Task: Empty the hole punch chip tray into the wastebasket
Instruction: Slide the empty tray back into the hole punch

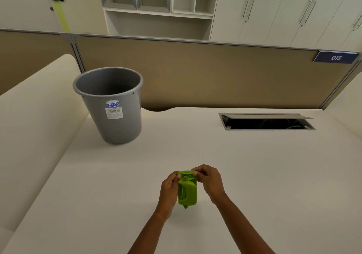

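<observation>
A small green hole punch [188,192] is held just above the white desk [254,165] near its front middle. My left hand [168,189] grips the punch along its left side. My right hand [210,181] pinches its far top end with the fingertips. A grey plastic wastebasket [115,116] with a blue and white label stands upright on the desk at the back left, well apart from both hands. Its inside looks bare as far as I can see. The chip tray under the punch is hidden.
An open cable hatch [267,121] is set into the desk at the back right. A brown partition [215,73] with a blue "015" plate [336,57] closes off the far edge. A cream side panel [35,116] rises along the left.
</observation>
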`<state>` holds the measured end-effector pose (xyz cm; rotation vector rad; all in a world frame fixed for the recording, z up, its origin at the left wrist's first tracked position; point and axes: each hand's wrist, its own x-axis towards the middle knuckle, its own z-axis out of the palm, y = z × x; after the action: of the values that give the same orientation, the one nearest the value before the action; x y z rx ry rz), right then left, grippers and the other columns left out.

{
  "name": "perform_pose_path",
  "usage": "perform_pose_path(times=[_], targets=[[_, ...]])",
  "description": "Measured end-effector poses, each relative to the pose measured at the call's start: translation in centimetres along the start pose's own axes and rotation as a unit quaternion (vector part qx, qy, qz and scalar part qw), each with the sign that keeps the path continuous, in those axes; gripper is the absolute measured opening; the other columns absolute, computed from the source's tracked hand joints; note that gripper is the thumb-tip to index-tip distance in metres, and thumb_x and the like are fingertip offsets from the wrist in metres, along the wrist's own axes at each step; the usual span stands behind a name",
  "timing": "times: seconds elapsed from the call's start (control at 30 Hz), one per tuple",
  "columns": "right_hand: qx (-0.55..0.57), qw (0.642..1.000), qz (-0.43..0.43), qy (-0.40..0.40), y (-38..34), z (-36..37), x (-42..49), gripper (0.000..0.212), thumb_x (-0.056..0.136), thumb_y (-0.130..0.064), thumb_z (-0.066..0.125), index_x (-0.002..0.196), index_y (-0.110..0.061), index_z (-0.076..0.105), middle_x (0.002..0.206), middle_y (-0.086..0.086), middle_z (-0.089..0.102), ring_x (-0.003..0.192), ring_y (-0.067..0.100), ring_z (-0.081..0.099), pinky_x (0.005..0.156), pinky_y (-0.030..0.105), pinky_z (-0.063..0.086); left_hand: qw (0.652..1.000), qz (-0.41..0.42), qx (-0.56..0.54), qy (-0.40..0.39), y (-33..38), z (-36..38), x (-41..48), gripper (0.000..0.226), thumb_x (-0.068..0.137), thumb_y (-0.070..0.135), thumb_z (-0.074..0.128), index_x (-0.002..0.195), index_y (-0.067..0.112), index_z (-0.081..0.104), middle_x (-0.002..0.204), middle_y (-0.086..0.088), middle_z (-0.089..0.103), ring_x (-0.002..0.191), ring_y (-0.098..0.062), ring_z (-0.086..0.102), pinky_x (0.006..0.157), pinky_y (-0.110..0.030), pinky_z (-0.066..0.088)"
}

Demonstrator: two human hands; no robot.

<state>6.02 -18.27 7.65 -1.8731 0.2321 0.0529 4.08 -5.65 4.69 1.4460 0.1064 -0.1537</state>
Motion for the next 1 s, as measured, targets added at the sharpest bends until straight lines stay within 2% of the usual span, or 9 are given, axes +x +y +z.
perform_pose_path(times=[0.1, 0.27, 0.37, 0.43, 0.53, 0.6, 0.7, 0.87, 1.0], targets=[[0.011, 1.0, 0.006, -0.007, 0.1, 0.0, -0.1, 0.014, 0.084, 0.004, 0.056, 0.092, 0.009, 0.067, 0.071, 0.001, 0.061, 0.08, 0.021, 0.057, 0.065, 0.018, 0.046, 1.0, -0.006, 0.001, -0.01, 0.0, -0.3, 0.0, 0.029, 0.099, 0.014, 0.036, 0.087, 0.02, 0.062, 0.081, -0.004, 0.062, 0.076, -0.014, 0.058, 0.065, -0.023, 0.051], [0.037, 0.999, 0.022, -0.025, -0.4, 0.1, -0.1, 0.01, 0.084, 0.002, 0.058, 0.087, 0.004, 0.068, 0.076, 0.005, 0.063, 0.08, 0.022, 0.06, 0.078, 0.032, 0.053, 0.997, -0.054, -0.054, -0.001, 0.0, -0.6, 0.1, 0.029, 0.098, 0.012, 0.036, 0.09, 0.018, 0.063, 0.083, -0.006, 0.064, 0.077, -0.016, 0.06, 0.059, -0.02, 0.055], [0.115, 0.987, 0.066, -0.091, -0.5, -0.4, -0.1, 0.012, 0.085, 0.0, 0.06, 0.079, -0.007, 0.068, 0.077, 0.004, 0.065, 0.074, 0.014, 0.063, 0.066, 0.018, 0.056, 0.994, -0.079, -0.069, 0.036, -0.2, -0.7, 0.4, 0.026, 0.097, 0.011, 0.039, 0.097, 0.01, 0.064, 0.082, -0.006, 0.064, 0.075, -0.016, 0.06, 0.055, -0.018, 0.054], [0.136, 0.98, 0.092, -0.116, -0.3, -0.7, -0.2, 0.01, 0.086, -0.002, 0.059, 0.086, -0.006, 0.068, 0.081, 0.005, 0.067, 0.076, 0.013, 0.064, 0.066, 0.016, 0.056, 0.991, -0.09, -0.086, 0.056, -0.2, -0.5, 0.5, 0.025, 0.097, 0.01, 0.04, 0.103, 0.004, 0.064, 0.082, -0.006, 0.065, 0.074, -0.017, 0.061, 0.053, -0.02, 0.054], [0.082, 0.978, 0.119, -0.149, 0.5, -0.8, -0.8, 0.017, 0.086, 0.0, 0.058, 0.1, 0.002, 0.066, 0.084, 0.009, 0.066, 0.077, 0.015, 0.064, 0.07, 0.019, 0.055, 0.972, -0.117, -0.173, 0.106, 0.3, -0.5, 0.7, 0.026, 0.096, 0.006, 0.04, 0.086, 0.014, 0.063, 0.081, -0.007, 0.063, 0.073, -0.021, 0.06, 0.056, -0.028, 0.053], [0.081, 0.973, 0.139, -0.165, 1.2, -0.7, -1.6, 0.011, 0.086, -0.003, 0.059, 0.093, -0.002, 0.067, 0.079, 0.008, 0.067, 0.071, 0.013, 0.065, 0.067, 0.017, 0.055, 0.961, -0.128, -0.206, 0.13, 0.8, -0.6, 1.0, 0.028, 0.095, 0.003, 0.04, 0.082, 0.017, 0.061, 0.081, -0.006, 0.062, 0.072, -0.021, 0.059, 0.054, -0.028, 0.053], [0.078, 0.976, 0.145, -0.139, 1.7, -0.5, -2.2, 0.011, 0.086, -0.002, 0.059, 0.08, -0.007, 0.066, 0.073, 0.007, 0.066, 0.065, 0.012, 0.065, 0.061, 0.017, 0.055, 0.968, -0.122, -0.175, 0.13, 1.0, -0.4, 1.1, 0.026, 0.095, 0.006, 0.042, 0.081, 0.017, 0.061, 0.078, -0.004, 0.062, 0.071, -0.019, 0.06, 0.052, -0.025, 0.054], [0.027, 0.987, 0.146, -0.065, 1.6, -0.1, -2.2, 0.024, 0.082, 0.008, 0.051, 0.067, -0.007, 0.062, 0.073, 0.011, 0.062, 0.062, 0.017, 0.06, 0.058, 0.022, 0.053, 0.98, -0.101, -0.125, 0.121, 1.1, 0.6, 0.8, 0.019, 0.096, 0.009, 0.043, 0.101, 0.004, 0.061, 0.08, -0.007, 0.063, 0.073, -0.021, 0.059, 0.066, -0.031, 0.051], [-0.003, 0.986, 0.154, -0.061, 0.9, -0.4, -2.2, 0.027, 0.083, 0.003, 0.051, 0.063, -0.012, 0.062, 0.068, 0.01, 0.062, 0.058, 0.015, 0.059, 0.051, 0.019, 0.051, 0.974, -0.114, -0.138, 0.135, 1.1, 0.7, 0.7, 0.02, 0.097, 0.008, 0.04, 0.103, 0.006, 0.059, 0.084, -0.008, 0.062, 0.079, -0.025, 0.059, 0.067, -0.033, 0.05]])
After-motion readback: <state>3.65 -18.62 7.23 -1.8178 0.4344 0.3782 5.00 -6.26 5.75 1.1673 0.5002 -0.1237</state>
